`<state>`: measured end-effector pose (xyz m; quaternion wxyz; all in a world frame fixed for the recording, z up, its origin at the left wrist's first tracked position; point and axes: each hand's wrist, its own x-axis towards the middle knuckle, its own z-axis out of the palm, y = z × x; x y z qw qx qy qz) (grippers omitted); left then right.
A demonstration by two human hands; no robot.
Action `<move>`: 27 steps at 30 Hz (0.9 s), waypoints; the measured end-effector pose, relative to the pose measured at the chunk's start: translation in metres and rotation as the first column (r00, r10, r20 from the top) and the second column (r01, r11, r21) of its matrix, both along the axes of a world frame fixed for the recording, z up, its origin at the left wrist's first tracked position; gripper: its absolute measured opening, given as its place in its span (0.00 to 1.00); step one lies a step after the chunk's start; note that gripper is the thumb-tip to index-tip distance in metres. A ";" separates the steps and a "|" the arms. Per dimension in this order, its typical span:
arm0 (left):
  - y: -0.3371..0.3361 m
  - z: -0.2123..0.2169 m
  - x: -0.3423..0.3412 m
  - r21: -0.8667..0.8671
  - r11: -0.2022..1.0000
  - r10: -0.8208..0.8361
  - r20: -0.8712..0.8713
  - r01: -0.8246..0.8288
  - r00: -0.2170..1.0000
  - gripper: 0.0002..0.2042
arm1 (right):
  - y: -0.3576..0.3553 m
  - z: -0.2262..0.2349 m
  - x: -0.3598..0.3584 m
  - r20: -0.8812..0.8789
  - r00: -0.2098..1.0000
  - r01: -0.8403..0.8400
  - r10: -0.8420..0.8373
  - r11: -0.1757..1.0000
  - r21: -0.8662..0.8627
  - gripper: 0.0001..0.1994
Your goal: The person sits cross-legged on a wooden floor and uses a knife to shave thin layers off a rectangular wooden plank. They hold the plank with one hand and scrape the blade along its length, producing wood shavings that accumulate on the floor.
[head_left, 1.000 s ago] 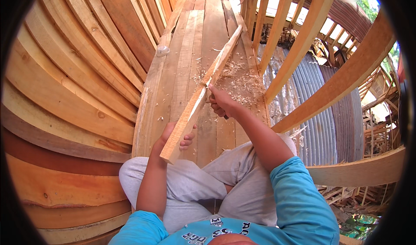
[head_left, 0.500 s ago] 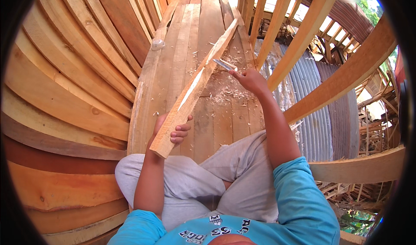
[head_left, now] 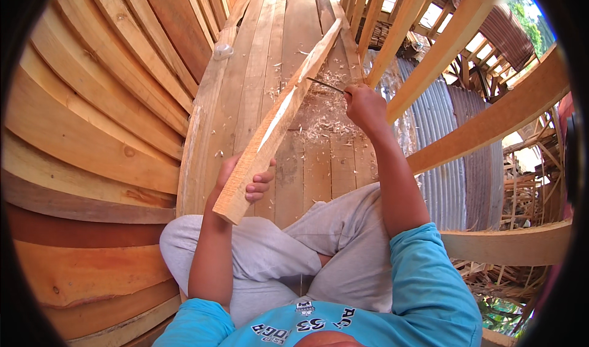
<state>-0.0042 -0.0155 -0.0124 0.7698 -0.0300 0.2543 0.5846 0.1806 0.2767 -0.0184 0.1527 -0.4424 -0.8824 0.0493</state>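
Note:
A long squared piece of wood (head_left: 254, 160) slants from above my lap toward the far right, narrowing to its far end near the floor. My left hand (head_left: 259, 186) is wrapped round its near end from beneath, thumb side hidden by the wood. Pale, freshly cut patches show along its upper face and right edge. My right hand (head_left: 367, 109) is closed round the handle of a knife (head_left: 326, 85), and the handle is mostly hidden in the fist. Seen nearly edge-on, the blade points left, its tip at the wood's right edge; I cannot tell whether they touch.
Curled wood shavings (head_left: 328, 126) litter the plank floor (head_left: 242, 132). Curved planks (head_left: 92, 144) form a wall on my left. Upright wooden ribs (head_left: 408, 52) stand on my right, with corrugated metal sheets (head_left: 445, 175) beyond. A clear plastic container (head_left: 223, 52) sits by the left wall.
The knife has turned from showing its flat side to nearly edge-on, and my right hand has shifted slightly right. A curled shaving seen beside the blade no longer shows. The left hand keeps its grip.

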 end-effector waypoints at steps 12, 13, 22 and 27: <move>0.000 0.014 -0.001 -0.057 0.998 -0.052 -0.282 0.037 0.958 0.27 | -0.010 0.009 -0.003 -0.513 0.848 -0.358 0.132 0.856 -0.373 0.11; 0.002 0.019 0.002 -0.066 0.997 -0.060 -0.321 0.041 0.945 0.26 | -0.016 0.007 -0.006 -0.555 0.821 -0.441 0.137 0.770 -0.461 0.13; -0.018 0.022 0.019 -0.086 0.995 -0.074 -0.346 0.047 0.935 0.24 | -0.071 0.000 -0.032 -0.468 0.817 -0.568 0.337 0.609 -0.553 0.11; -0.039 0.025 0.010 -0.136 0.988 0.037 -0.260 -0.074 0.965 0.23 | -0.063 -0.001 -0.033 -0.411 0.860 -0.500 0.301 0.654 -0.567 0.13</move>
